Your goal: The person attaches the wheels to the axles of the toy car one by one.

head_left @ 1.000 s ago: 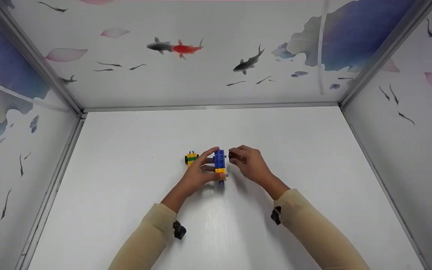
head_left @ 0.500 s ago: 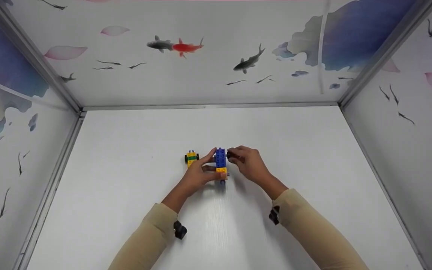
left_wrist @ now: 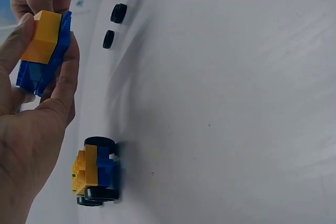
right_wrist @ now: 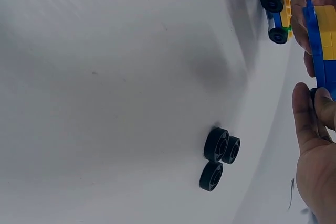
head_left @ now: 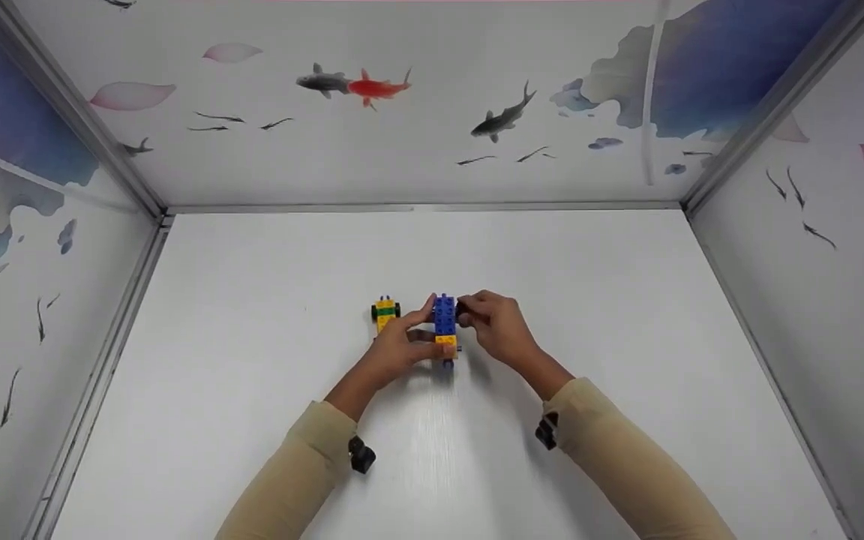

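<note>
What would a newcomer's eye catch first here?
First, the blue-and-yellow plastic brick body mid-picture in the head view, held by the left hand, the right hand pinching a round black wheel at its side. Then the yellow, green and blue brick car to its left, and the red printed fish on the white back wall.

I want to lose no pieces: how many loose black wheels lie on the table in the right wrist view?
3: an upper-left wheel, a second wheel at its right, partly behind it, and a lower wheel. Others may be hidden or out of frame.
</note>
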`<state>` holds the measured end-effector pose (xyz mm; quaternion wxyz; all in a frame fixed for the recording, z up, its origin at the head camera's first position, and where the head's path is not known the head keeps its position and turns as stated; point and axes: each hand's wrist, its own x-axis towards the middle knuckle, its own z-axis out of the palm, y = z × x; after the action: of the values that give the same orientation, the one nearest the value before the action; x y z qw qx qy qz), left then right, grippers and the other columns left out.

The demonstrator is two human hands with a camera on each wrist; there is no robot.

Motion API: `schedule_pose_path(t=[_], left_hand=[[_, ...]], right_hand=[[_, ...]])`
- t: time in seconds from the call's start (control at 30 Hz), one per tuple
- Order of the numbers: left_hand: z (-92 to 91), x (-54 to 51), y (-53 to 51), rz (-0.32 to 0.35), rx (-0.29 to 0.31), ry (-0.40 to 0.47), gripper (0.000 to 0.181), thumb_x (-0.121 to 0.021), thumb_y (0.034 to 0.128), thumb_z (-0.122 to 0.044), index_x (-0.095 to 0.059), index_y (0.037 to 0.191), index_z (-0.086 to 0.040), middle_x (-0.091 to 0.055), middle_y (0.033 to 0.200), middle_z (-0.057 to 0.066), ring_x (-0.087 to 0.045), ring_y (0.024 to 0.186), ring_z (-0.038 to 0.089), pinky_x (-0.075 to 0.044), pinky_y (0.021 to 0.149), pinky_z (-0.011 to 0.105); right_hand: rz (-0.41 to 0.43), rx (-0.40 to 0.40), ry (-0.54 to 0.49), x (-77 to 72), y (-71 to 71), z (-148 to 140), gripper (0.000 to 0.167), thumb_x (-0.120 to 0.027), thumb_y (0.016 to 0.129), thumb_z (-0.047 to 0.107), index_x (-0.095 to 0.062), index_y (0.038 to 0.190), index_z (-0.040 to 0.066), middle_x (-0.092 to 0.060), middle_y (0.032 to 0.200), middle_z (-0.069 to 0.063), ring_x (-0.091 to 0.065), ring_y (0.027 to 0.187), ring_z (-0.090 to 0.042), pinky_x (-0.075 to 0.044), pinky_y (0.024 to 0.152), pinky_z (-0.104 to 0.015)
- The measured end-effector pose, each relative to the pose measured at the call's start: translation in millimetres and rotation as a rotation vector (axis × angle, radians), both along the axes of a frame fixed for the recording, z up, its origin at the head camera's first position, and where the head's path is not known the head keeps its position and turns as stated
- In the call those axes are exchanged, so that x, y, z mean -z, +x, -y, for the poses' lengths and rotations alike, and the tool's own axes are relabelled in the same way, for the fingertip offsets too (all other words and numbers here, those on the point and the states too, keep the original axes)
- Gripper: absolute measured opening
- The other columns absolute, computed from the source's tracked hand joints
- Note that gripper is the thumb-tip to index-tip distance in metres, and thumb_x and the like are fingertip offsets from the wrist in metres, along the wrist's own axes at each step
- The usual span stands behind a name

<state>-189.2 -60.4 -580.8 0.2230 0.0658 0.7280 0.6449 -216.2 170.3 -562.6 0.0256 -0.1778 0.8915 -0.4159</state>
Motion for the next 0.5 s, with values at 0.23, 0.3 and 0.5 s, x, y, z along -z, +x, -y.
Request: schedule_pose_path(t=[0.23, 0.3, 0.5], left_hand=[[-2.5, 0.0, -1.1, 0.017, 0.001, -0.007, 0.105, -0.094, 0.0897, -0.038, -0.029, 0.173, -0.040, -0.050, 0.172, 0.002, -0.067, 0.134, 0.025, -0.058, 0.116, 0.043], [-4.3, 0.5, -1.2, 0.008, 0.002, 0.006, 0.106, -0.094, 0.0899, -0.038, -0.029, 0.173, -0.038, -0.049, 0.172, 0.002, -0.067, 0.133, 0.026, -0.060, 0.114, 0.042], [-7.6, 3.3, 1.8, -0.009, -0.029, 0.016, 0.106, -0.095, 0.0890, -0.040, -0.032, 0.174, -0.037, -0.049, 0.171, 0.001, -0.068, 0.133, 0.027, -0.062, 0.110, 0.040]], right_hand=[[-0.075, -0.040, 0.053, -4.1, 0.1, 2.6, 0.031, -0.068, 0.104, -0.007, -0.077, 0.133, -0.004, -0.075, 0.113, -0.019, -0.079, 0.097, -0.026, -0.069, 0.089, -0.039], [-0.101, -0.044, 0.074, -5.5, 0.0, 3.0, 0.031, -0.068, 0.104, -0.008, -0.077, 0.133, -0.004, -0.075, 0.113, -0.020, -0.078, 0.096, -0.027, -0.069, 0.088, -0.039], [-0.051, -0.030, 0.071, -4.6, 0.5, 0.4, 0.034, -0.068, 0.104, -0.007, -0.075, 0.138, -0.003, -0.075, 0.116, -0.018, -0.080, 0.099, -0.024, -0.069, 0.090, -0.036]])
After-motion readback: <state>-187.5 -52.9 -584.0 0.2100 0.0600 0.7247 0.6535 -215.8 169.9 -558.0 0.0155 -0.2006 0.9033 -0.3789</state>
